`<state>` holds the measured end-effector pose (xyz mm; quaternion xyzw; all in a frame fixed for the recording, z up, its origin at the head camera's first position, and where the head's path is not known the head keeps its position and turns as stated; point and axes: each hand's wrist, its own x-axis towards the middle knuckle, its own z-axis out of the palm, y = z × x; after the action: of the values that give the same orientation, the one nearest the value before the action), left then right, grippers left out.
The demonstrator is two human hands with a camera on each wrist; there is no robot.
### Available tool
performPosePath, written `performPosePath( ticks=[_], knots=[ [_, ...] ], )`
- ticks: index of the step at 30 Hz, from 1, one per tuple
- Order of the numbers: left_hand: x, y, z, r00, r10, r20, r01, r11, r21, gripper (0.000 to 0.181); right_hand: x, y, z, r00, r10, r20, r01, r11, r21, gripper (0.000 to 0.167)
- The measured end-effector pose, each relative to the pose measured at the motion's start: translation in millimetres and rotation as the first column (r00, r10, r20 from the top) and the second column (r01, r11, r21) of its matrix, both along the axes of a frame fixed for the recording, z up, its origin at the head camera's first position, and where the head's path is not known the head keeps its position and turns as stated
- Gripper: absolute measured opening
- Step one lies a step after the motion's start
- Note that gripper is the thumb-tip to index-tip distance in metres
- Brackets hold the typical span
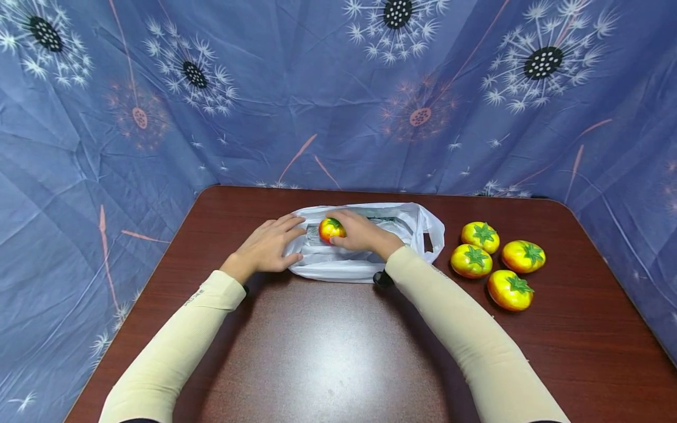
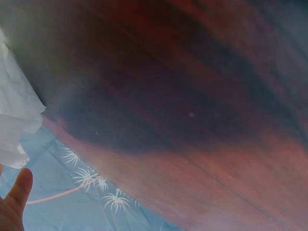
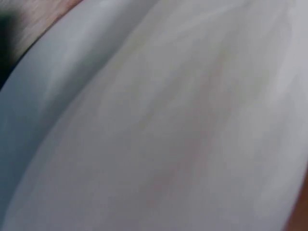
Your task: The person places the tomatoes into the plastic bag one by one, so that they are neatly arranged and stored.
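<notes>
In the head view, a white plastic bag lies on the table with its mouth facing up. My right hand reaches into that mouth and grips a shiny red-and-yellow tomato with a green top. At the bag's left rim is my left hand, fingers extended and spread, the tips touching the plastic. The left wrist view catches the left thumb beside a piece of the bag. Blurred white plastic fills most of the right wrist view, where the tomato is hidden.
Several yellow-orange tomatoes with green star-shaped tops sit together on the table right of the bag. The brown table reflects a bright glare at the front. A blue dandelion-print curtain hangs behind and beside it.
</notes>
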<state>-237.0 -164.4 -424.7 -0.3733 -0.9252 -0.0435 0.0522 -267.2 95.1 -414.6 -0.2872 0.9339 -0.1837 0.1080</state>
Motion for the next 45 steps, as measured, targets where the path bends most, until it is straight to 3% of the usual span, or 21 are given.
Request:
performPosePath(
  ticks=[12, 17, 25, 32, 45],
  knots=[
    [2.0, 3.8, 1.7, 1.0, -0.015, -0.003, 0.015, 1.0, -0.009, 0.058, 5.8, 5, 8.8, 0.999, 0.009, 0.032, -0.011, 0.999, 0.05, 0.064],
    [3.3, 6.1, 3.3, 0.999, -0.032, -0.015, 0.031, 0.999, -0.04, 0.059, 2.8, 6, 10.6, 0.998, 0.056, -0.034, -0.054, 0.997, 0.055, 0.064],
    [2.0, 8.0, 4.7, 1.0, -0.012, -0.004, 0.012, 0.998, -0.06, 0.06, -3.7, -1, 13.8, 0.982, 0.14, -0.126, -0.134, 0.99, 0.052, 0.06],
    [0.3, 7.3, 4.4, 1.0, -0.006, 0.003, 0.006, 0.998, -0.07, 0.06, -2.6, -3, 6.3, 0.979, 0.171, -0.107, -0.163, 0.983, 0.081, 0.063],
    [0.4, 7.2, 3.0, 1.0, 0.001, 0.012, -0.001, 0.997, -0.074, 0.06, 0.2, -4, -3.6, 0.981, 0.162, -0.105, -0.151, 0.983, 0.101, 0.069]
  ],
)
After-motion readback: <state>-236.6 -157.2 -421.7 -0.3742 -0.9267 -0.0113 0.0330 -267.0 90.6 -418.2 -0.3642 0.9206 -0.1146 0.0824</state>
